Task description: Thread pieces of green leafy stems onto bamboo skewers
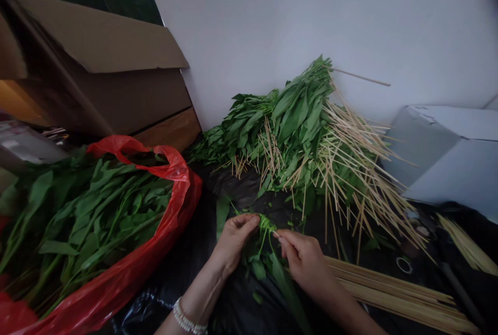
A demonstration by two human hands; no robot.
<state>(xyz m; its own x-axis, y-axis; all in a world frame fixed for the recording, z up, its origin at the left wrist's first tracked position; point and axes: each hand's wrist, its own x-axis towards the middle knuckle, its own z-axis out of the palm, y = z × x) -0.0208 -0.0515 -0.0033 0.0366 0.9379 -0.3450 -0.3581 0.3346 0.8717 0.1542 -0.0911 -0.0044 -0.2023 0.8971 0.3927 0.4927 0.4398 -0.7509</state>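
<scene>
Near the middle of the head view, my left hand (pixel 238 236) pinches the upper end of a small bunch of green leafy stems (pixel 266 222). Its thumb and forefinger are closed on the stems, and the leaves hang down below. Close by on the right, my right hand (pixel 305 260) is closed in a pinch on a thin bamboo skewer (pixel 275 234). The skewer's pale end shows at the stems; most of its length is hidden by the hand. A bead bracelet (pixel 187 319) circles my left wrist.
Skewered leafy greens (pixel 299 112) are heaped against the white wall, bare sticks pointing right. A red plastic bag (pixel 182 195) full of loose greens lies left, before a cardboard box (pixel 128 96). Loose bamboo skewers (pixel 389 288) and a white box (pixel 447 153) are at right. Black plastic sheeting (pixel 202 252) lies underneath.
</scene>
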